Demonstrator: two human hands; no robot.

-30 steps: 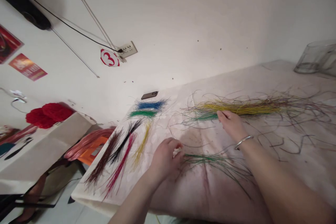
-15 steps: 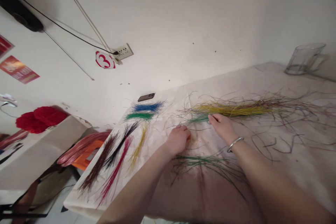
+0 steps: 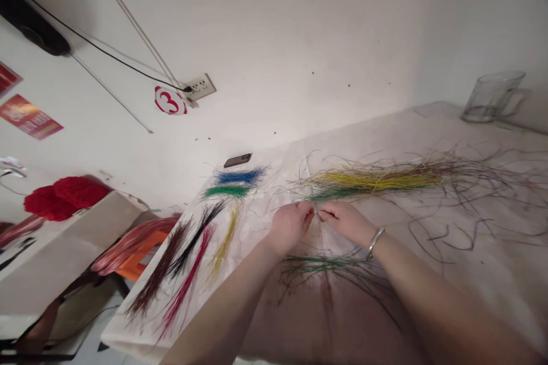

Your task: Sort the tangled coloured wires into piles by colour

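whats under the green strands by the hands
The loose green strands lie on a stained white table covering, which shows between them; the covering directly beneath each strand is hidden.

The left hand (image 3: pixel 291 227) and right hand (image 3: pixel 346 223) meet almost fingertip to fingertip just below the yellow-green bundle of strands (image 3: pixel 372 182), fingers curled inward. The left forearm (image 3: pixel 226 302) and right forearm (image 3: pixel 440 296) angle inward; a metal bangle (image 3: pixel 375 242) circles the right wrist (image 3: pixel 370 246).

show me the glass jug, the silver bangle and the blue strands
glass jug (image 3: pixel 492 104), head view, on its body
silver bangle (image 3: pixel 375 243), head view, on its band
blue strands (image 3: pixel 238 177), head view, on the middle of the bunch
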